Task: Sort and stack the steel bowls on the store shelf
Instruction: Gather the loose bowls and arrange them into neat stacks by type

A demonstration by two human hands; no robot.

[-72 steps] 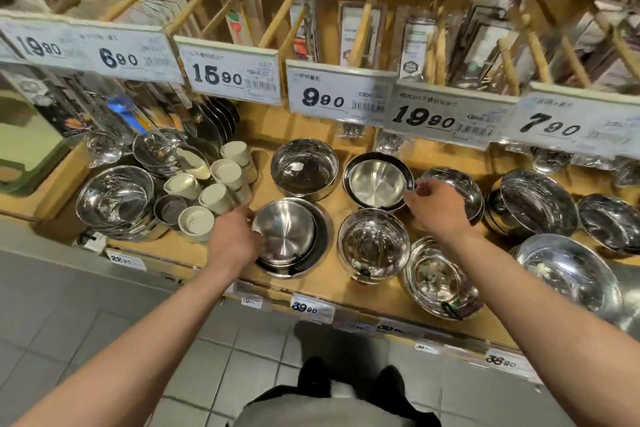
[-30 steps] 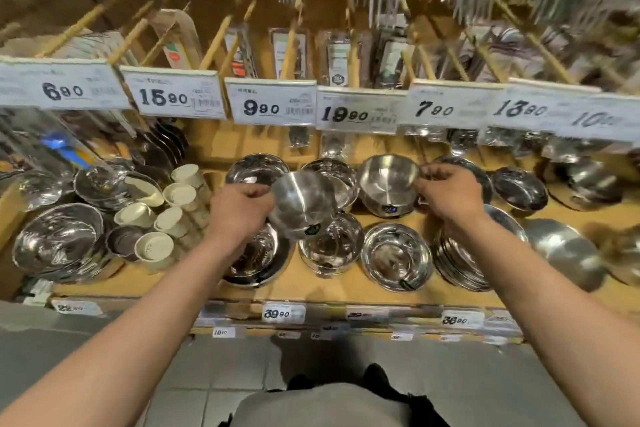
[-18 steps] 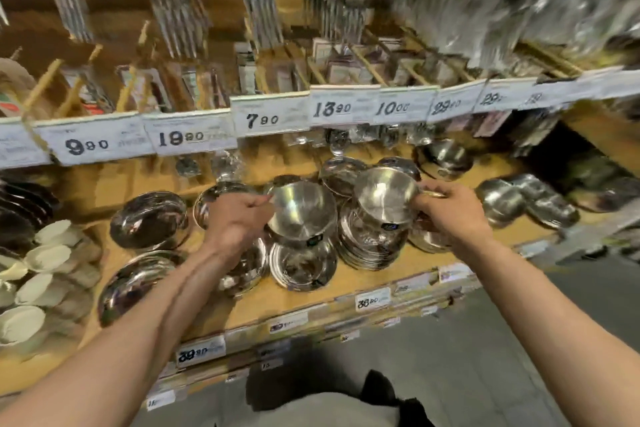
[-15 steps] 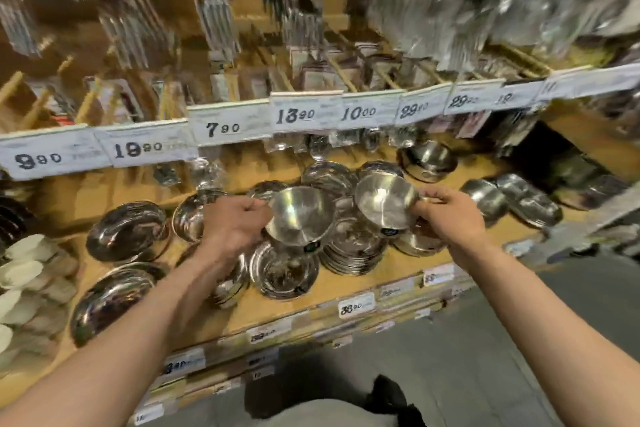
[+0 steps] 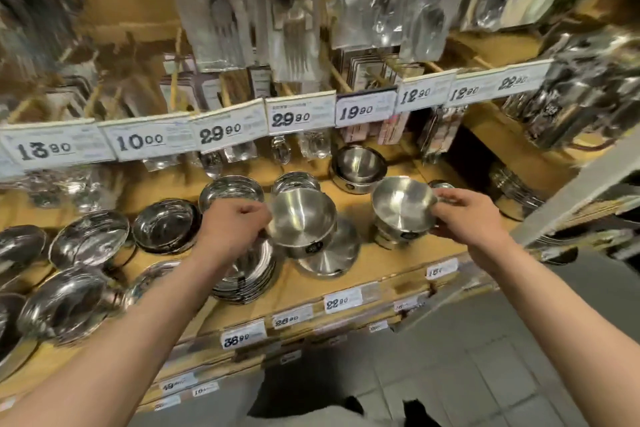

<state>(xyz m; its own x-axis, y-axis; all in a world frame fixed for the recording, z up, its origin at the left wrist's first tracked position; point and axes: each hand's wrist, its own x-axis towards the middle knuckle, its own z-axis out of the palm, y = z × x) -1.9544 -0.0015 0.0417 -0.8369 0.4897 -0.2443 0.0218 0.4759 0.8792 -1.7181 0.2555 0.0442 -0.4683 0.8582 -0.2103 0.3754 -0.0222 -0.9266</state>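
Left hand grips left bowl rim; right hand pinches right bowl rim.

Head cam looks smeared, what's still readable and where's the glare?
Head view: edges motion-blurred and bent by the wide lens; hanging packets glare. Centre is sharper: left hand grips one steel bowl, right hand another; the 19.90 tag reads.

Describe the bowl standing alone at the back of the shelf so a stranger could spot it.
Find the wooden shelf, then the white tag reading 19.90 above it. Right below it stands a deep steel bowl at the back. Unlike the two bowls gripped in the hands, it rests on the wood, with a dark round sticker low on its front.
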